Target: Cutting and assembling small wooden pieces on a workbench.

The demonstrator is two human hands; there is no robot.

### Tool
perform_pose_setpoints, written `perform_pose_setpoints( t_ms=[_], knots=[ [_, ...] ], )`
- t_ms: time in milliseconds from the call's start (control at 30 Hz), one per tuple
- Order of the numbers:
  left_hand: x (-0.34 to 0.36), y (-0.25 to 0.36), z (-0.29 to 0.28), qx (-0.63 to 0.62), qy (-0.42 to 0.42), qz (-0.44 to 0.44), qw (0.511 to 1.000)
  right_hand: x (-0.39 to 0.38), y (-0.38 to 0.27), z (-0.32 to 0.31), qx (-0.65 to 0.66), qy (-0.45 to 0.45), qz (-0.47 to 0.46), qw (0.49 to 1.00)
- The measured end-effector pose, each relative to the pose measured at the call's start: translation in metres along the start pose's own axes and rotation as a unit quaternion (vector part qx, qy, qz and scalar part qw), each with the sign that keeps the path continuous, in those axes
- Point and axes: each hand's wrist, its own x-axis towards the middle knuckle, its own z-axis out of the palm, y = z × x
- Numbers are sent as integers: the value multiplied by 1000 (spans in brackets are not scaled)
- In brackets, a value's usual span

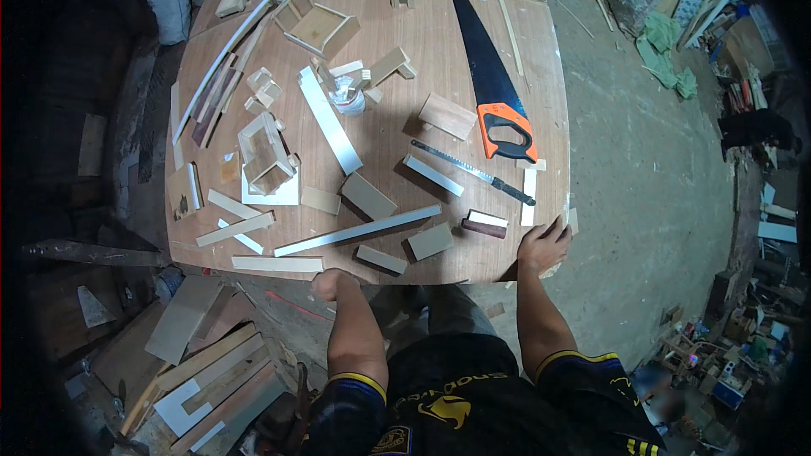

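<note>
Table [384,135]: brown wood-grain top, a seam across the far end. Pale strip [279,264] lies lengthwise along the near edge, left of centre. White strip [530,181] sits by the near-right corner, long axis pointing away from the near edge; looks flat, though it's partly covered.

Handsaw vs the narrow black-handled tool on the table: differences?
Size: the handsaw is much longer and broader; the narrow tool is slim.
Handle: the handsaw's is an orange-and-black closed loop; the narrow tool's is a plain black stick grip.
Pose: the handsaw points mostly away from the person; the narrow tool lies more crosswise.
Shared: both lie unheld on the tabletop.
</note>
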Motion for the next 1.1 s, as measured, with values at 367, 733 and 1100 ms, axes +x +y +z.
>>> perform_pose_setpoints(
  t_ms=[367, 733, 1100],
  knots=[
    [67, -64, 7, -316, -194, 6, 929, 2, -12, -15, 7, -37, -1, 999],
    [-47, -63, -111, -220, 159, 548, 791, 4, 15, -4, 34, -24, 3, 999],
    [-99, 14, -90, -64, 58, 792, 604, 66, -30, -54, 386, -157, -181, 891]
  ],
)
